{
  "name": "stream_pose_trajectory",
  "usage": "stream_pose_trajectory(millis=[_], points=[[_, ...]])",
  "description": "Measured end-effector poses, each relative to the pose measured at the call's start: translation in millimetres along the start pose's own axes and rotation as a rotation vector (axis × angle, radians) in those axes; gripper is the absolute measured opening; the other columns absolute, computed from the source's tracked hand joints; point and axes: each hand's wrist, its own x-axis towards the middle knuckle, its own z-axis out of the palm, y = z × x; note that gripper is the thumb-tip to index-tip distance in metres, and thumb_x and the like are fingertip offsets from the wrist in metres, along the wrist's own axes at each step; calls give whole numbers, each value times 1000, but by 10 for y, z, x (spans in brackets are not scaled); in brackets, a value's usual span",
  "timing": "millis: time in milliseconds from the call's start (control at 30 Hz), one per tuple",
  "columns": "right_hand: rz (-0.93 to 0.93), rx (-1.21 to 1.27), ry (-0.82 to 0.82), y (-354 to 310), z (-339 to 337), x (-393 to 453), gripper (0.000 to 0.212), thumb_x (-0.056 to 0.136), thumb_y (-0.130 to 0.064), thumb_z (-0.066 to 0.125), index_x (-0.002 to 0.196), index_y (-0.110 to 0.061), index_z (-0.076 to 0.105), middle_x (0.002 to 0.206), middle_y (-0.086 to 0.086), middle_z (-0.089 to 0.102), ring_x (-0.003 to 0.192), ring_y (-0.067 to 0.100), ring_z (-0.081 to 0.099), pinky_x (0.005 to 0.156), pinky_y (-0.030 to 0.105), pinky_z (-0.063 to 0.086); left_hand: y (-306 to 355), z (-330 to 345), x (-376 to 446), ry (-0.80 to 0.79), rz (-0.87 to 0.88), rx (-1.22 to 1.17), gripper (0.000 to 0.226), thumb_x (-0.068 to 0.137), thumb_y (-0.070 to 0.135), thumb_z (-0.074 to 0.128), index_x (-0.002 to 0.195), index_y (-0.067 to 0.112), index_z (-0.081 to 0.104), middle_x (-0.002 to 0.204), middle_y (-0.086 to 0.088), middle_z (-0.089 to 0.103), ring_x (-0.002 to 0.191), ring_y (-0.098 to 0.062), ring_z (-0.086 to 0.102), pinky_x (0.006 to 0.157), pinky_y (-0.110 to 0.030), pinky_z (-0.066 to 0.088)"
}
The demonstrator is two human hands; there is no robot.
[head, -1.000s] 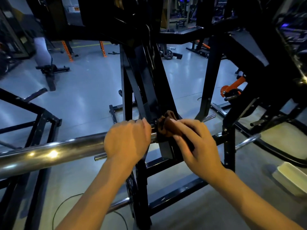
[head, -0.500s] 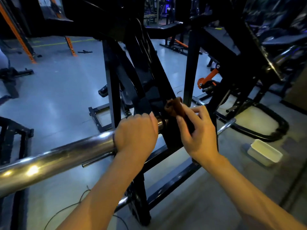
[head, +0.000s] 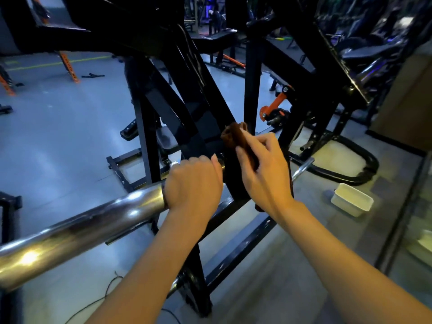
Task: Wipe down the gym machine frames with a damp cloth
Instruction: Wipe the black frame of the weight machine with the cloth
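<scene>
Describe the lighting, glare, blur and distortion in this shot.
Head view: dim, bluish light on the floor, warmer on both arms; bright glare spots on the chrome bar; the black frame is nearly featureless in shadow; the right hand and cloth are slightly motion-blurred; wide-angle bending curves the edges.

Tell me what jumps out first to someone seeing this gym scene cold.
The thick chrome bar sweeps in from the lower left, catching bright glints, with the left hand wrapped over its end. Just right of it, the right hand presses a brown cloth against the slanted black machine frame at centre. A pale rectangular tub sits on the floor to the right.
</scene>
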Motion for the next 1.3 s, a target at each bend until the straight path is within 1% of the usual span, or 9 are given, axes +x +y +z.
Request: stream_pose_trajectory(millis=[133, 267, 467, 633, 733, 933, 1067, 1200, 1300], points=[[-91, 14, -36, 190, -181, -273, 40, 104, -23, 59, 144, -18, 59, 112, -6, 50, 90, 4, 56, 73, 15, 48, 15, 1, -15, 6, -5, 32, 59, 110, 36, 15, 80, 19, 63, 67, 0, 57, 56, -19, 44, 58, -32, 34], [166, 16, 39, 202, -7, 152, 40, 106, -33, 57, 145, -23, 57, 111, -7, 48, 88, 6, 56, 68, 19, 51, 32, 12, -15, -33, -1, 27, 56, 109, 37, 15, 85, 19, 62, 71, 0, 59, 58, -18, 46, 59, -32, 39], [-129, -21, -69, 186, -82, -84, 45, 105, -34, 56, 149, -23, 53, 116, -9, 46, 90, -1, 50, 71, 9, 46, 40, -27, -20, -31, -14, -6, 65, 104, 31, -1, 95, 18, 62, 80, -2, 61, 64, -18, 44, 62, -31, 38], [155, 4, 37, 135, 70, 358, 39, 106, -34, 56, 144, -27, 56, 108, -6, 46, 81, 7, 56, 62, 17, 49, 41, -30, -21, -52, -67, 8, 55, 109, 36, 15, 90, 18, 64, 78, -2, 66, 61, -19, 45, 61, -32, 42], [-46, 14, 2, 6, 127, 319, 43, 105, -30, 59, 147, -23, 55, 116, -2, 49, 92, 5, 55, 72, 14, 51, 43, -46, -16, -42, -67, 8, 57, 110, 38, 15, 89, 20, 65, 77, -1, 66, 61, -18, 45, 59, -32, 41], [36, -34, 31, 206, 32, 279, 40, 105, -32, 56, 144, -26, 56, 110, -4, 47, 82, 8, 55, 61, 17, 46, 45, -72, 8, -119, -60, 26, 51, 108, 34, 23, 85, 17, 66, 70, -2, 63, 56, -19, 41, 56, -31, 35], [38, -46, 68, -66, 276, 603, 41, 106, -32, 57, 146, -25, 55, 113, -2, 46, 87, 13, 56, 67, 20, 50, 14, -103, 34, -171, -18, -73, 45, 110, 27, 18, 111, 12, 61, 83, -3, 56, 68, -21, 47, 65, -35, 39], [-122, -12, -78, 70, 33, 283, 45, 105, -32, 58, 149, -27, 52, 116, -6, 46, 90, 7, 55, 67, 14, 51, -234, -261, 135, -254, -8, -48, 60, 110, 43, 13, 93, 17, 64, 78, -2, 59, 74, -21, 58, 69, -35, 47], [44, -9, -20, 149, 58, 541, 39, 106, -35, 56, 143, -27, 55, 114, -6, 45, 83, 9, 58, 66, 29, 59, -494, -293, 200, -374, -61, -27, 61, 108, 50, 14, 93, 18, 64, 83, -3, 63, 78, -21, 59, 71, -35, 49]])
